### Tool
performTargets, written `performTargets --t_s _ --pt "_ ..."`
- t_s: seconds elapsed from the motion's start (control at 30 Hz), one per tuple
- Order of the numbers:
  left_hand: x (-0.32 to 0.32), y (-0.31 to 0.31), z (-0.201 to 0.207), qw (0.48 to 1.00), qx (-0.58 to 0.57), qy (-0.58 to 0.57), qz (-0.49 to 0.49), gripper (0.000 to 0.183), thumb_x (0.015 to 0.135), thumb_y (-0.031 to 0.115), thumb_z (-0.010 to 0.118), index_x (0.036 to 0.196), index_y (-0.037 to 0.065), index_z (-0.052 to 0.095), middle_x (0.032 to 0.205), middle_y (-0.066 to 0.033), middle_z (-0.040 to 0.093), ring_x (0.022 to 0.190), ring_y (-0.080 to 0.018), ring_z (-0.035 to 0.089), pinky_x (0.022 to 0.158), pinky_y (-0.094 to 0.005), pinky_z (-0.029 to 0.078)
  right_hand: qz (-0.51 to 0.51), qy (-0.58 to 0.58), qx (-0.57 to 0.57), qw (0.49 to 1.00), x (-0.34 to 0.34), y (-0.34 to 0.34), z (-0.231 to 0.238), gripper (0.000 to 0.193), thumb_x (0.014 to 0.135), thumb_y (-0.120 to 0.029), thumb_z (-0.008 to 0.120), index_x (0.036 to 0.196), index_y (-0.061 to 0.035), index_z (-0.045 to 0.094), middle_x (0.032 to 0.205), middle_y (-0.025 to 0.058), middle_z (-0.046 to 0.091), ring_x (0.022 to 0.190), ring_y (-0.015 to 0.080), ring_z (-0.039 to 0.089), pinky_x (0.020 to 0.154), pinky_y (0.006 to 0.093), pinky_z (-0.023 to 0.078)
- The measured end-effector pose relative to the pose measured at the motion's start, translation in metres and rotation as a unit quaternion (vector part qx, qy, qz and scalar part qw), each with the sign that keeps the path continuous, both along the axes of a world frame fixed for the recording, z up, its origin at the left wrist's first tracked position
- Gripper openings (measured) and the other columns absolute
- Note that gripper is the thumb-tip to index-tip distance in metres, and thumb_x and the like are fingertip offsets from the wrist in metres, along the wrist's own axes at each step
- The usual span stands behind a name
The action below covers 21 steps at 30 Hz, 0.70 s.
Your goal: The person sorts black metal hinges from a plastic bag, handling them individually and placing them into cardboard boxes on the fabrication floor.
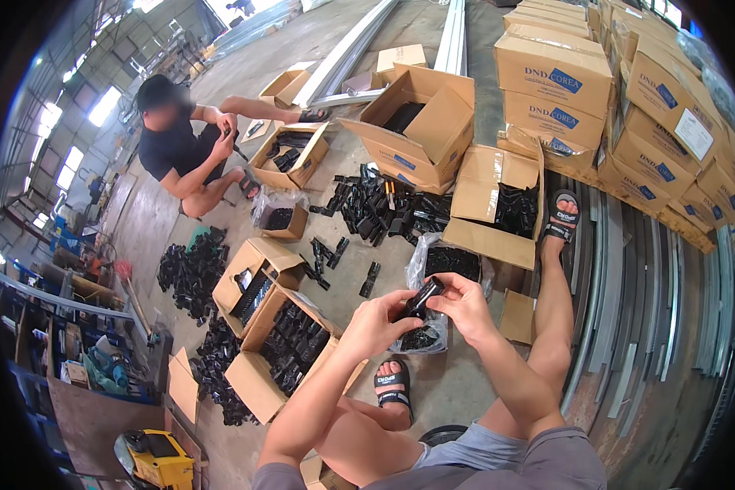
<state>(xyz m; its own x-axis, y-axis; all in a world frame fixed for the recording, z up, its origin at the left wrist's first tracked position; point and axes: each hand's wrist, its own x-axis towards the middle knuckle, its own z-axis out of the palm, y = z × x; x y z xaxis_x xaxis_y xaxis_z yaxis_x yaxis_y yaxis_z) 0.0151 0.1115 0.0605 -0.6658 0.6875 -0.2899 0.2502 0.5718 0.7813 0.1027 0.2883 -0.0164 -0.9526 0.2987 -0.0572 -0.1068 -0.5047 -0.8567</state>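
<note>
Holding a black part [423, 296] between them, the left hand [381, 321] and right hand [464, 304] meet above the concrete floor [457, 384]; both sets of fingers are pressed together around the part, left gripping its lower end, right its upper end. Just below the hands lies a clear bag [423, 336] of black parts, near a sandalled foot [393, 385]. Left of the hands, two open boxes [282, 343] hold rows of black parts, with loose piles beside them. Beyond the hands, a second bag [452, 261] and an open box [498, 208] sit by the other foot [561, 216]. Farther off, a heap [380, 208] of parts covers the floor. At the far left, a seated person [184, 147] works beside another box [290, 155]. Stacked cartons [629, 82] line the far right edge.
</note>
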Motion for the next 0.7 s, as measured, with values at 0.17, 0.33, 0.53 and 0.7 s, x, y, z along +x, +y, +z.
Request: performTargets --t_s 0.17,0.33,0.53,0.7 --pt "0.006 0.006 0.018 0.998 -0.041 0.033 -0.036 0.047 0.084 0.008 0.077 0.128 0.001 0.060 0.092 -0.0086 0.074 0.085 -0.0099 0.066 0.079 -0.0295 0.054 -0.001 -0.016 0.003 1.000 0.000 -0.003 -0.007 0.040 0.083 0.002 0.077 0.120 0.0033 0.063 0.111 0.0066 0.068 0.101 0.0118 0.064 0.093 0.0272 0.052" --pt "0.000 -0.010 -0.001 0.999 0.021 -0.018 -0.022 0.047 0.081 0.017 0.078 0.124 0.003 0.062 0.088 -0.0145 0.073 0.083 -0.0241 0.070 0.077 -0.0353 0.055 -0.004 -0.019 0.004 1.000 0.000 -0.013 -0.003 0.038 0.085 0.002 0.075 0.120 0.0039 0.063 0.109 0.0069 0.069 0.099 0.0121 0.065 0.091 0.0271 0.053" --pt "0.000 -0.021 0.006 0.990 -0.051 0.118 -0.065 0.043 0.080 0.019 0.081 0.112 0.000 0.059 0.091 -0.0176 0.073 0.085 -0.0299 0.074 0.076 -0.0368 0.058 0.022 -0.033 0.056 0.998 0.000 -0.033 -0.005 0.039 0.085 -0.003 0.078 0.120 0.0041 0.063 0.105 0.0064 0.069 0.094 0.0093 0.065 0.084 0.0251 0.054" --pt "-0.003 -0.029 0.005 0.993 -0.052 0.061 -0.086 0.053 0.078 0.021 0.081 0.122 0.001 0.059 0.091 -0.0193 0.072 0.088 -0.0332 0.072 0.079 -0.0391 0.056 0.046 -0.036 -0.003 0.998 -0.002 -0.043 -0.019 0.042 0.086 -0.007 0.078 0.121 0.0052 0.060 0.105 0.0069 0.070 0.094 0.0110 0.066 0.085 0.0261 0.053"
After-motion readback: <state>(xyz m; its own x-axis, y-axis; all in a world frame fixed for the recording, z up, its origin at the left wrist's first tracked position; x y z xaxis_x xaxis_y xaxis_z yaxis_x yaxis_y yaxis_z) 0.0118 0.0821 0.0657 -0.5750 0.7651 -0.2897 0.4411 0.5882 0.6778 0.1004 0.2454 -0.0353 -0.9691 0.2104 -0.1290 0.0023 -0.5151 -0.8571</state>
